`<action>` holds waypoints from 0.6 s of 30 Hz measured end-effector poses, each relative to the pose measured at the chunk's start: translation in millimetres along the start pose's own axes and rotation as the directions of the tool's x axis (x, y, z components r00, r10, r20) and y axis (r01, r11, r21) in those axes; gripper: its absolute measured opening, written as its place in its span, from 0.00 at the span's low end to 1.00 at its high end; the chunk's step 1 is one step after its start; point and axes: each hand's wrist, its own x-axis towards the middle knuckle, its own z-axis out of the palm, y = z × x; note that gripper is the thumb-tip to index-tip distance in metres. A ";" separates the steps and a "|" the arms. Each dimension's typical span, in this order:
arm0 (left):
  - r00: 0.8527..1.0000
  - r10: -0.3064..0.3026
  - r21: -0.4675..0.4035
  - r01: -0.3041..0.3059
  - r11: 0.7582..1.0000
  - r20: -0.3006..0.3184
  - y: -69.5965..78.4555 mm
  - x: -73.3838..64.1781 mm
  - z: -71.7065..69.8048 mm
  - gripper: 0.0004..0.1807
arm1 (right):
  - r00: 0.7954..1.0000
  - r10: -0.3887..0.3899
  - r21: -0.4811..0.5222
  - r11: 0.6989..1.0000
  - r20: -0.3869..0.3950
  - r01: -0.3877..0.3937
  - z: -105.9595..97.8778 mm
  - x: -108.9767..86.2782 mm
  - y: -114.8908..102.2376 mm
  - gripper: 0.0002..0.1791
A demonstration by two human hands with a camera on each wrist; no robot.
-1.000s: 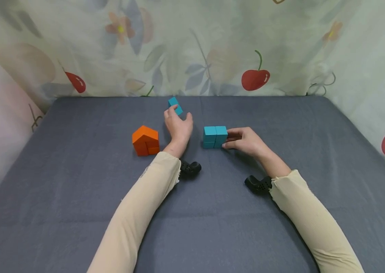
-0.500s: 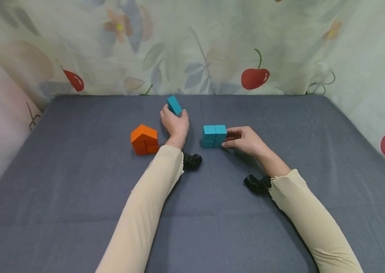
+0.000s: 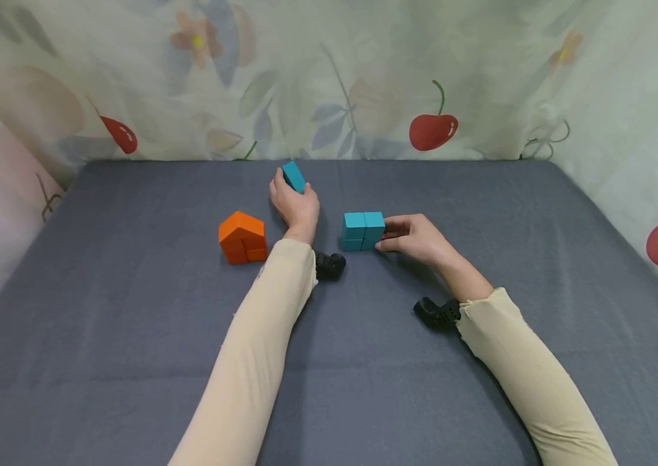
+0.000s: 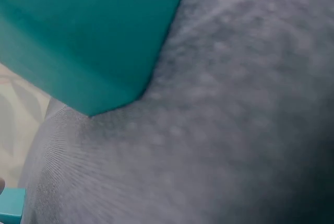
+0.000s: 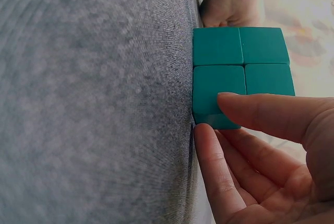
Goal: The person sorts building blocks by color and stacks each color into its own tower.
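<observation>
At the back of the table, my left hand [image 3: 296, 204] grips a small blue block [image 3: 294, 177], with fingers on its left side and the thumb at its near right. My right hand [image 3: 419, 239] holds the right side of a blue block stack [image 3: 363, 231] standing on the cloth. In the right wrist view, the thumb [image 5: 261, 110] lies on a front face of the stack [image 5: 218, 46] and the other fingers curl beneath its near end. Part of the stack [image 4: 94, 36] looms large in the left wrist view, and the small block [image 4: 11, 204] peeks in at lower left.
A house-shaped group of orange blocks [image 3: 241, 238] stands just left of my left wrist. Grey cloth [image 3: 131, 323] covers the table. Patterned curtains [image 3: 317, 77] rise behind its back edge and along both sides. Black wrist devices [image 3: 330, 265] stick out below the sleeves.
My left thumb has come in against the small blue block, and the left forearm has swung to the right. My right hand and the stack have stayed put. The head view has shifted slightly.
</observation>
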 end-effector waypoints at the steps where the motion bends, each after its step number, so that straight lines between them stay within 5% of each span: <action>1: 1.000 0.000 0.001 0.000 1.000 -0.002 0.4 0.6 0.6 0.34 | 1.000 0.002 0.001 1.000 -0.001 -0.002 0.0 -0.1 0.1 0.28; 18: 0.999 -0.002 0.115 0.008 0.993 -0.051 5.5 11.3 7.2 0.31 | 1.000 0.002 0.031 1.000 -0.003 -0.001 -0.9 -1.4 1.3 0.27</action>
